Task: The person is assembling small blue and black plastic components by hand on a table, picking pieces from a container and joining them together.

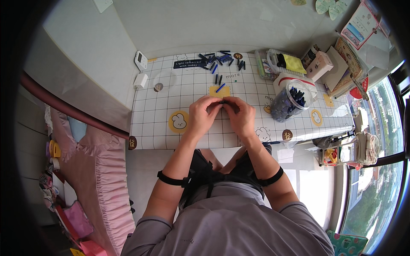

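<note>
Over the near middle of the table, my left hand (203, 114) and my right hand (240, 116) meet fingertip to fingertip. Both pinch one small dark piece (222, 102), mostly hidden by the fingers, so its kind is unclear. Just beyond them a short blue tube (221, 88), like an ink cartridge, lies on a yellow printed patch. Two black tubes (218, 79) rest a little farther off. A loose heap of blue and black tubes (224, 58) spreads near the wall. To the right of my right hand stands a clear plastic jar (285, 112), open and partly filled with similar tubes.
A clear round lid (165, 80) lies at the left on the grid-patterned tablecloth (153, 115). Boxes, a clear case (265, 64) with a yellow cloth (294, 63) and upright papers crowd the right back. A white timer (140, 60) stands by the left wall.
</note>
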`<state>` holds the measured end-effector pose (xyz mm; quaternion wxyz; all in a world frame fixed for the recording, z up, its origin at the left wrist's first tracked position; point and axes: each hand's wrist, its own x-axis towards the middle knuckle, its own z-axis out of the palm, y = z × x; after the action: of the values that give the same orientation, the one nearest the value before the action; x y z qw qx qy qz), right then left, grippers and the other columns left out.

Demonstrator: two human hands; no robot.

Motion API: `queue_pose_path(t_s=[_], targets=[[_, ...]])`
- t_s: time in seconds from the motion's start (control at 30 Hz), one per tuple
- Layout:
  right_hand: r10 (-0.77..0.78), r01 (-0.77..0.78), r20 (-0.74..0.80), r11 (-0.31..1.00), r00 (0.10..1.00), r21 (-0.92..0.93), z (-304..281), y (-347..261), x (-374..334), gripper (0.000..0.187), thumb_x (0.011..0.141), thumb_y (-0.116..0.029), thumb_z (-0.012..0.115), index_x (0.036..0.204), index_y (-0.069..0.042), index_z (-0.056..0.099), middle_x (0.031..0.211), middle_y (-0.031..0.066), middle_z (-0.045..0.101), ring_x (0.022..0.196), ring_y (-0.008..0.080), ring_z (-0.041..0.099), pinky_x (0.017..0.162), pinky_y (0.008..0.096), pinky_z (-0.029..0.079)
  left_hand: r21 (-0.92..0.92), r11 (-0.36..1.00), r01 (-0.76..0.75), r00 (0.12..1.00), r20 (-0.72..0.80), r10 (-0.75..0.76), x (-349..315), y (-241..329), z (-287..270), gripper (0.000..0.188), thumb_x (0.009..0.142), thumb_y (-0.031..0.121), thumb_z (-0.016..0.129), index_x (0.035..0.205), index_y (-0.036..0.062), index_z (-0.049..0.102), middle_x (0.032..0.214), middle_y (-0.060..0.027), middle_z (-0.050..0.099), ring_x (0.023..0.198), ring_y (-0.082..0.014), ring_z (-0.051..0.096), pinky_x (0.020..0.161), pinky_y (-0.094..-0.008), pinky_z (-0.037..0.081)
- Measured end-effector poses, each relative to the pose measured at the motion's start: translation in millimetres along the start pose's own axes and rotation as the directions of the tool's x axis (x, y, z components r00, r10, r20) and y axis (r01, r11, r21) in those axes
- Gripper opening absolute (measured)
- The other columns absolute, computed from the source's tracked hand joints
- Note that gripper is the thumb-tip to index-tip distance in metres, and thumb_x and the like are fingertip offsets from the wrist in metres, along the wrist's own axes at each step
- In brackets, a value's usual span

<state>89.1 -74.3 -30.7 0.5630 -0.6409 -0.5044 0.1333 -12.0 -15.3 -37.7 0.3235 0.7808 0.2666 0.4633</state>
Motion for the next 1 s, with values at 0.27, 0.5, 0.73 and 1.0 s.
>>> queue_pose_path(t_s=[0.27, 0.5, 0.73, 1.0], targets=[[-0.078, 0.078, -0.022, 0.997, 0.997, 0.014, 2.2, 4.1, -0.3, 0.016, 0.065, -0.002, 0.056, 0.081, -0.002, 0.055, 0.07, 0.0118, 0.056, 0.057, 0.0183, 0.055, 0.052, 0.0228, 0.043, -0.104, 0.993, 0.054, 0.998, 0.018, -0.052, -0.6, 1.7, 0.4, 0.019, 0.063, -0.008, 0.054, 0.081, -0.0015, 0.053, 0.078, -0.0079, 0.054, 0.068, -0.0145, 0.056, 0.059, -0.0213, 0.046], [-0.135, 0.134, -0.021, 0.991, 0.991, -0.025, 2.4, 4.1, -0.5, 0.018, 0.064, -0.002, 0.056, 0.082, -0.002, 0.055, 0.072, 0.0118, 0.056, 0.056, 0.0209, 0.055, 0.051, 0.0247, 0.043, -0.097, 0.995, 0.007, 1.0, 0.019, -0.005, -0.4, 0.4, -0.3, 0.018, 0.064, -0.009, 0.052, 0.081, -0.0016, 0.053, 0.077, -0.0078, 0.054, 0.067, -0.0143, 0.055, 0.059, -0.0215, 0.046], [-0.122, 0.122, 0.008, 0.992, 0.992, -0.003, 2.1, 2.6, -0.5, 0.018, 0.062, -0.001, 0.056, 0.08, -0.002, 0.054, 0.068, 0.0108, 0.056, 0.058, 0.0195, 0.056, 0.053, 0.0235, 0.043, -0.077, 0.997, 0.016, 1.0, 0.018, -0.015, -1.7, -0.1, -0.8, 0.015, 0.064, -0.006, 0.053, 0.078, -0.0012, 0.053, 0.075, -0.0075, 0.054, 0.066, -0.0136, 0.055, 0.057, -0.021, 0.045], [-0.066, 0.066, -0.025, 0.998, 0.997, -0.005, 3.9, 5.4, 1.1, 0.017, 0.06, -0.002, 0.058, 0.075, -0.002, 0.052, 0.065, 0.009, 0.056, 0.057, 0.0176, 0.056, 0.053, 0.0233, 0.043, 0.111, 0.985, -0.135, 0.991, -0.003, 0.136, -0.1, 3.6, 2.5, 0.013, 0.065, -0.003, 0.052, 0.077, 0.0011, 0.051, 0.073, -0.0105, 0.053, 0.064, -0.0238, 0.053, 0.055, -0.0276, 0.044]])
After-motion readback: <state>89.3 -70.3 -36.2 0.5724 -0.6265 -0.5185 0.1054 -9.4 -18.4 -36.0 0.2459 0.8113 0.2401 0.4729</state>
